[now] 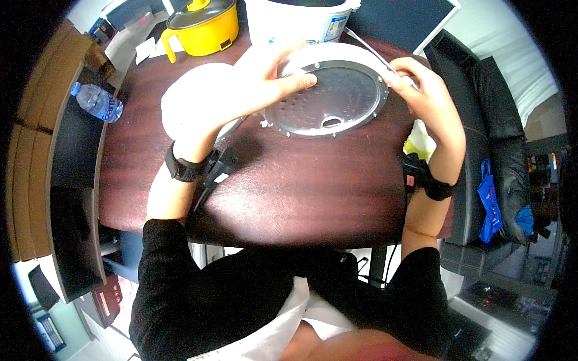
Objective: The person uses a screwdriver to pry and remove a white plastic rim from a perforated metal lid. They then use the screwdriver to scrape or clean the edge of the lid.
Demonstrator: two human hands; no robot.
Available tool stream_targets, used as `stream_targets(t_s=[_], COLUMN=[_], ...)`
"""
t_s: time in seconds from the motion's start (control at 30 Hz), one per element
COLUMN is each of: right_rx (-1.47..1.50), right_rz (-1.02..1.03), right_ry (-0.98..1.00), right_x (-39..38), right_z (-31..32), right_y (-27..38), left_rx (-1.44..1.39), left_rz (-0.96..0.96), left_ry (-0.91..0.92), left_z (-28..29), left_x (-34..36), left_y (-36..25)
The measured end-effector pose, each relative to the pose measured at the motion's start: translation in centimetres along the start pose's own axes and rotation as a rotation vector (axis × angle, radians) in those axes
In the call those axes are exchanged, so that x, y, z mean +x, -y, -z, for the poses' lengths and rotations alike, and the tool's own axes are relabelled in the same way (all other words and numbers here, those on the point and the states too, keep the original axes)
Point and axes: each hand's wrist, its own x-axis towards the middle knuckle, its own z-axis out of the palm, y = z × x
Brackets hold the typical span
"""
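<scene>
Round metal inner lid plate (337, 99) lay upper centre on the dark table (289, 186). Left hand (265, 84) pressed flat on it, grip open. Right hand (421, 90) pinched its white rim gasket (361, 51). Yellow pot (205, 27) upper left.

The table (301, 180) is dark reddish-brown with a faint wood grain. Near its far edge lies a silver-grey metal disc (330, 99) dotted with small holes, ringed by a white seal (337, 53). A white lid (192, 99) sits towards the left edge — plain, no pattern. At the far left corner stands a bright yellow pot (201, 27) with a grey lid; beside it, a white bucket (298, 21). Both wrists wear black bands (183, 168).
</scene>
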Motion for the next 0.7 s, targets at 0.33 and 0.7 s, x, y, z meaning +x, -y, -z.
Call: stream_targets(t_s=[0.33,0.7], right_rx=[-0.197,-0.379], right_rz=[0.117,0.039], right_ry=[0.054,0.165], right_x=[-3.7,-6.9], right_z=[0.8,1.0], right_y=[6.2,7.1], left_rx=[0.098,0.231], left_rz=[-0.277,-0.257], left_ry=[-0.248,-0.31], left_z=[-0.9,-2.1], left_x=[0.0,-0.5], left_y=[1.7,1.0])
